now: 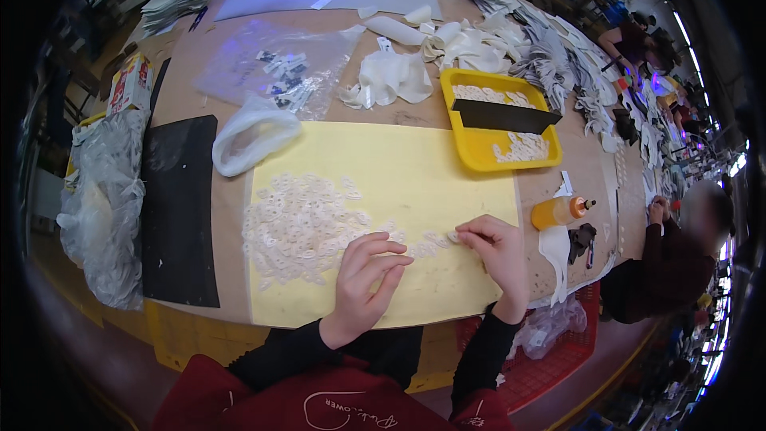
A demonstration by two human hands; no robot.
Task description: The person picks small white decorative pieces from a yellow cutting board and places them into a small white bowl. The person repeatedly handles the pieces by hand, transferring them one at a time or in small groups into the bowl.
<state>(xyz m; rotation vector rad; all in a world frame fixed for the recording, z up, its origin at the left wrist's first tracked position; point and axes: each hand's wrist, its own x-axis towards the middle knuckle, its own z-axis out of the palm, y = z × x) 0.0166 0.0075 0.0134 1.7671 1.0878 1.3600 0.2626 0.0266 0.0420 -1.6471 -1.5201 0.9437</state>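
So, got one small off-white piece [453,236] pinched in right hand [500,254], thumb and fingertips closed together on it, at the right half of the pale yellow sheet [391,158]. Can't tell long axis of that piece: too small and partly covered by fingertips.

See left hand [361,283] about half open over the middle of the sheet, with fingers loosely curled and thumb apart; see nothing in its grip.

Note key relation: loose pieces [431,245] scattered between both hands, flat on the sheet, leftward of the pinched one. Count right hand nearer to those toward the sheet's right side, left hand nearer to those toward its middle.

Find main pile [297,227] on the sheet's left half, heaped and overlapping, so nearer to left hand.

Spot yellow tray [477,152] over the sheet's far right corner, beyond right hand and apart from it. See similar pieces [523,148] inside, both sides of a black strip [503,115].

Also see plastic bag [275,132] at the sheet's far left corner, black board [182,231] left of the sheet, and orange bottle [556,212] right of it on the worktop [233,247].
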